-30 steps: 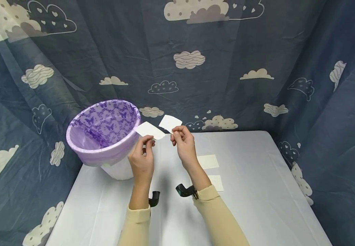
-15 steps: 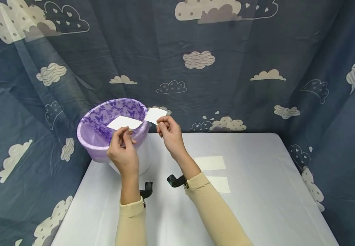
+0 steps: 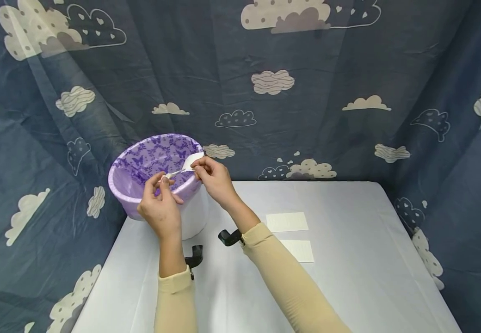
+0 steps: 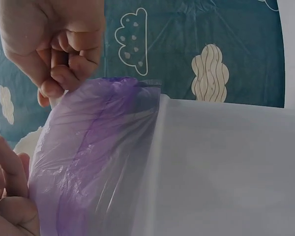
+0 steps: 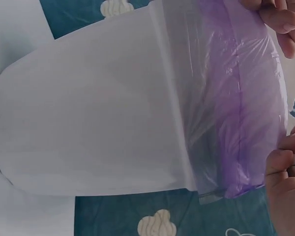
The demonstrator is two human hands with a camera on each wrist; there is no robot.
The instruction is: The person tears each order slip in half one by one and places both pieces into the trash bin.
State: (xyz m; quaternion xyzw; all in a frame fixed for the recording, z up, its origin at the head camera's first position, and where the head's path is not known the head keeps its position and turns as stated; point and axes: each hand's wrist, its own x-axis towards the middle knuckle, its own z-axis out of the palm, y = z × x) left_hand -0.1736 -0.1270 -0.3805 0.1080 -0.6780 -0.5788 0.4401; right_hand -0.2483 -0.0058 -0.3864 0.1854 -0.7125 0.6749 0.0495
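Both hands are raised at the near rim of a white bin [image 3: 194, 212] with a purple butterfly-patterned liner [image 3: 149, 157] folded over its edge. My left hand [image 3: 161, 203] pinches a piece of white paper [image 3: 177, 173], seen nearly edge-on over the bin's mouth in the head view. Between finger and thumb, my right hand [image 3: 214, 180] grips a second white paper piece [image 3: 192, 160] close beside it. A ragged paper edge [image 5: 291, 81] shows between the hands in the right wrist view. The left wrist view has the right hand [image 4: 59, 49] above the left hand [image 4: 10, 191], along the liner.
Two off-white paper sheets [image 3: 287, 222] [image 3: 298, 250] lie on the white-covered table [image 3: 348, 277], right of the bin. A dark blue curtain [image 3: 224, 60] with cloud prints encloses the back and sides. Black wrist cameras [image 3: 194, 255] [image 3: 229, 237] stick out from both wrists.
Both hands have moved left with the paper pieces, to the bin's mouth. The pieces have come closer together, and the left one has tilted from broad side to nearly edge-on.
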